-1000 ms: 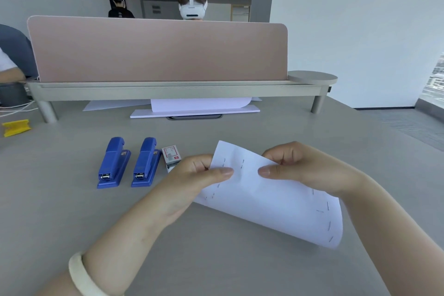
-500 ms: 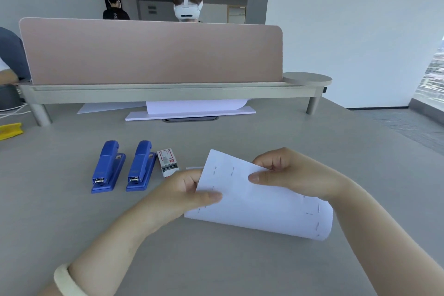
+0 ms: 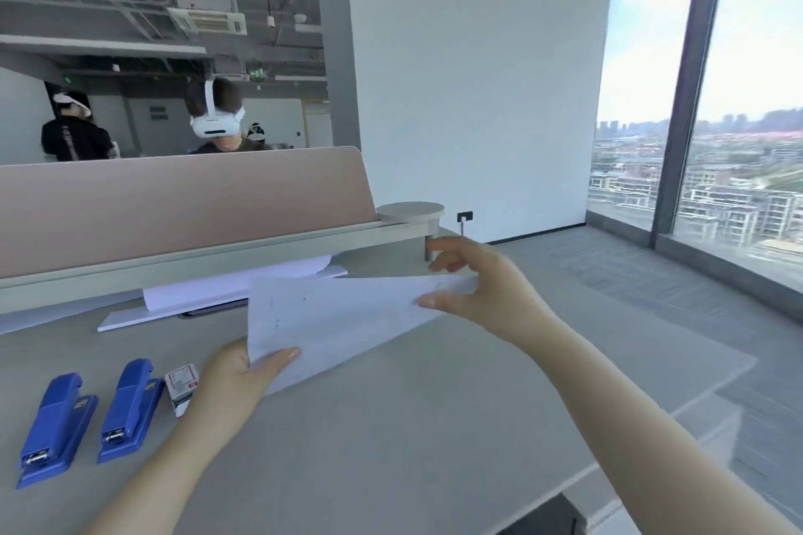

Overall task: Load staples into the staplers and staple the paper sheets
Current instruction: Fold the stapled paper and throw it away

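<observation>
Currently: paper [image 3: 343, 321], stapled sheets w/ small staple marks, held up above desk [image 3: 413, 426], L hand [image 3: 237, 378] pinching near-left corner, R hand [image 3: 473, 287] pinching far-right edge. Two blue staplers [image 3: 58, 421] [image 3: 128, 408] side by side on desk at left, closed; staple box [image 3: 182, 387] just right of them, beside L hand. Pink divider [image 3: 182, 204] behind, w/ more white sheets [image 3: 226, 295] under its shelf.

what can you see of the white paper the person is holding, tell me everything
The white paper looks like thin plain sheets, lifted off the grey table and held roughly flat, tilted up toward the right. Small dark marks, probably staples, dot its left part and far right edge. The left hand pinches its near left corner, thumb on top; the right hand pinches its right end. How many sheets there are cannot be told.
</observation>
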Demonstrator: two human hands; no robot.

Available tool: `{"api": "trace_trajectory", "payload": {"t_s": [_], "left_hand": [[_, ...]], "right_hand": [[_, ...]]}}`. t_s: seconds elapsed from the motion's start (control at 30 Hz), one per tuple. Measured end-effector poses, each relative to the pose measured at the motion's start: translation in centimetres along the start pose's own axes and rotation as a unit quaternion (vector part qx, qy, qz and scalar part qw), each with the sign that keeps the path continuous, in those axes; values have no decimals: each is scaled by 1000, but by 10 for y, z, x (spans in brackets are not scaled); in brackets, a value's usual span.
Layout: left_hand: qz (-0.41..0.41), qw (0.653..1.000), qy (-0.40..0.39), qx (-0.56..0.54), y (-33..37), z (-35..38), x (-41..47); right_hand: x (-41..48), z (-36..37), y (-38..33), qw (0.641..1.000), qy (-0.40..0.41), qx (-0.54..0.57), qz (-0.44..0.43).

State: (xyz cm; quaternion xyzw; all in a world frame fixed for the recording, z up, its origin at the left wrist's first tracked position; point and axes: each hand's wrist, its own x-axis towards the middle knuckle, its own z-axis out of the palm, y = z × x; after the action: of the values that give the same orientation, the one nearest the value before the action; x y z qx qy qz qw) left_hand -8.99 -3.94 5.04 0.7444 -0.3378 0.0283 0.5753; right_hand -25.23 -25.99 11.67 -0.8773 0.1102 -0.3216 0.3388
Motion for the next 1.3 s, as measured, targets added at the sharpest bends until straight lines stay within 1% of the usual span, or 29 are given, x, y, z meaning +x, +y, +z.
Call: {"api": "trace_trajectory", "payload": {"t_s": [0.03,0.1,0.17,0.23,0.33,0.47,0.53,0.6,0.7,0.8,0.87,0.93,1.03,1.1,1.2,1.3], "left_hand": [[14,1000,4,-25,12,2,2],[31,997,-11,-72,37,6,8],[39,990,-44,-125,60,14,13],[43,978,-97,-180,80,27,15],[37,963,-146,-225,104,64,18],[32,951,-175,-253,128,142,7],[28,940,-229,-253,139,189,-8],[10,920,-296,-255,145,236,-27],[-34,884,-397,-243,145,302,-68],[-75,831,-509,-210,135,358,-123],[-94,797,-568,-181,125,390,-158],[-117,774,-600,-163,113,419,-190],[-179,749,-627,-118,88,456,-232],[-227,727,-642,-88,65,471,-257],[-274,696,-663,-36,32,487,-287],[-306,679,-667,18,5,496,-309]], "right_hand": [[-7,-12,3,999,39,34,6],[-22,-33,9,993,70,96,23],[-37,-47,14,995,58,80,35],[-50,-59,20,995,57,68,53],[-73,-86,33,986,116,64,106],[-120,-128,65,963,199,37,180],[-153,-151,89,944,237,33,228],[-193,-173,113,919,269,31,286],[-259,-198,148,871,309,38,380],[-325,-207,180,818,337,43,464],[-365,-205,200,778,350,45,520],[-403,-199,217,740,347,46,574],[-458,-181,238,699,325,63,634],[-492,-164,253,678,293,67,671],[-533,-136,274,645,238,78,722],[-562,-113,295,609,182,72,769]]}}
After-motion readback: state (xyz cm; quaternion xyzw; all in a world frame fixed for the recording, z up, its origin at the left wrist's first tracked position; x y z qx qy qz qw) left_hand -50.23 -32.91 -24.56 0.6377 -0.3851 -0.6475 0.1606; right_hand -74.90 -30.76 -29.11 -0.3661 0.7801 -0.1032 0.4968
